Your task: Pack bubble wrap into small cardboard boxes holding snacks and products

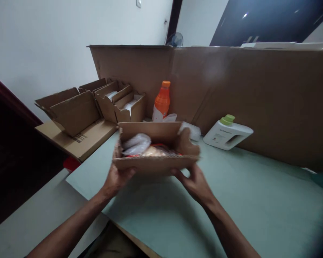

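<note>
An open-topped cardboard box [156,165] is raised above the pale green tabletop, gripped from both ends. My left hand [120,178] closes on its lower left corner, with the thumb along the front wall. At the lower right corner, my right hand [191,179] holds it the same way, the other fingers partly hidden behind. Inside lies a clear plastic-wrapped bundle [137,144] on the left. Beside it sits a pale, wrapped item [154,151] with red and orange edges, too blurred to name. The box's right wall has a torn, curved edge.
Several open cardboard boxes [104,100] stand at the left, some on a flat carton [80,138]. An orange-capped bottle [162,100] and a tilted white jug with a green cap [227,132] are at the back. A cardboard wall [258,96] bounds the table [258,200].
</note>
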